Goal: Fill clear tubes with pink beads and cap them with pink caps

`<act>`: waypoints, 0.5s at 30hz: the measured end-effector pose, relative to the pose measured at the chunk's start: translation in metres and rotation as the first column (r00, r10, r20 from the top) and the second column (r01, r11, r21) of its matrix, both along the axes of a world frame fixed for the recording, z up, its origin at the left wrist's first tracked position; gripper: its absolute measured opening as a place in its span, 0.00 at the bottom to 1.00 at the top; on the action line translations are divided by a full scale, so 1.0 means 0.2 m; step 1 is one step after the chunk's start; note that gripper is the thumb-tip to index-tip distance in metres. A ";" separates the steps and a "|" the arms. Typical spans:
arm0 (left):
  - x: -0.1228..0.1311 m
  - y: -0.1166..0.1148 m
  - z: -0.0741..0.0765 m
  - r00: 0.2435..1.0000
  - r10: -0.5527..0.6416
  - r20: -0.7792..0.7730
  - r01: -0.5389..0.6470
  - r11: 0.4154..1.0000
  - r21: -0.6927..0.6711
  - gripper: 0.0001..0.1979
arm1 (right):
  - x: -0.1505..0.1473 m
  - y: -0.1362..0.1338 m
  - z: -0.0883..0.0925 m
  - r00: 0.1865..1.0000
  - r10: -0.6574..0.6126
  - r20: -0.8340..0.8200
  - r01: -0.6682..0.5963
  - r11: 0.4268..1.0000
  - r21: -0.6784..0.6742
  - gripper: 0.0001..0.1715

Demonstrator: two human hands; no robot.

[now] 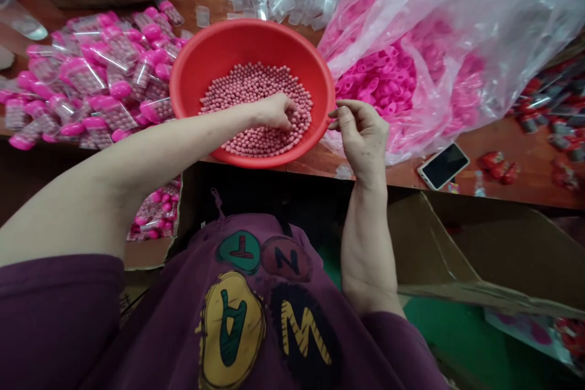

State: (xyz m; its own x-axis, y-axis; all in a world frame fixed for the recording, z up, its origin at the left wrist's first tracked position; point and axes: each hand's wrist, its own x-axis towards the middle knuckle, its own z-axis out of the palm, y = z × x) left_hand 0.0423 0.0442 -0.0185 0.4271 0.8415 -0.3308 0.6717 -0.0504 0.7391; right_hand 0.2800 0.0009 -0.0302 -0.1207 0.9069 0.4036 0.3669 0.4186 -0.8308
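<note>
My left hand [275,111] is inside the red plastic bowl [249,36], fingers curled down at the pink beads [256,82]; my right hand [365,134] bunches by its right rim. I can't tell whether either grips anything. The bowl's near rim reaches the table's [507,186] front edge. Pink-capped bottles [98,73] crowd its left, a clear plastic bag [432,73] its right; bare wall rises above the beads.

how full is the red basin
Partly full: pink beads lie heaped in the red basin, while its far inner wall shows bare above them.
</note>
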 end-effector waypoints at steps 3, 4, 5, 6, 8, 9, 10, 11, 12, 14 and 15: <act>-0.11 -0.09 0.09 0.905 0.214 0.367 -0.170 0.974 -0.150 0.07 | -0.06 0.00 0.02 0.999 0.050 -0.018 -0.050 0.999 -0.006 0.25; -0.15 -0.12 0.11 0.854 0.274 0.442 -0.197 0.957 -0.213 0.06 | -0.09 0.00 0.02 0.997 0.074 -0.023 -0.075 0.997 -0.006 0.25; -0.19 -0.16 0.13 0.802 0.327 0.500 -0.209 0.938 -0.278 0.05 | -0.13 0.01 0.03 0.995 0.101 -0.026 -0.101 0.995 -0.007 0.24; -0.23 -0.19 0.15 0.753 0.375 0.540 -0.213 0.916 -0.340 0.04 | -0.17 0.02 0.04 0.991 0.130 -0.027 -0.130 0.991 -0.008 0.23; -0.28 -0.27 0.16 0.660 0.457 0.596 -0.218 0.876 -0.430 0.04 | -0.25 0.05 0.05 0.981 0.195 -0.020 -0.195 0.981 -0.007 0.21; -0.30 -0.30 0.16 0.615 0.489 0.619 -0.227 0.861 -0.455 0.05 | -0.29 0.07 0.05 0.973 0.231 -0.012 -0.231 0.973 -0.006 0.20; -0.31 -0.34 0.15 0.569 0.517 0.639 -0.239 0.848 -0.473 0.05 | -0.33 0.09 0.05 0.963 0.268 0.002 -0.268 0.963 -0.007 0.20; -0.31 -0.36 0.14 0.527 0.540 0.657 -0.250 0.837 -0.487 0.05 | -0.37 0.10 0.06 0.953 0.303 0.021 -0.303 0.953 -0.010 0.19; -0.32 -0.39 0.13 0.490 0.553 0.674 -0.255 0.830 -0.496 0.05 | -0.40 0.11 0.06 0.941 0.335 0.045 -0.334 0.942 -0.013 0.19; -0.31 -0.42 0.12 0.437 0.563 0.702 -0.256 0.825 -0.503 0.05 | -0.45 0.13 0.06 0.916 0.387 0.105 -0.388 0.922 -0.019 0.18; -0.31 -0.42 0.12 0.421 0.565 0.709 -0.259 0.824 -0.503 0.05 | -0.46 0.13 0.06 0.901 0.411 0.136 -0.412 0.911 -0.021 0.18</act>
State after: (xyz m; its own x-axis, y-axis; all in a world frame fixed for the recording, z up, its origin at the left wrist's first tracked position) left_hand -0.0203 -0.0407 0.0055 0.2490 0.9261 -0.2835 -0.3466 0.3585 0.8668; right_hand 0.1872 0.0262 -0.0178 -0.5363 0.7615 0.3640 0.2683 0.5627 -0.7819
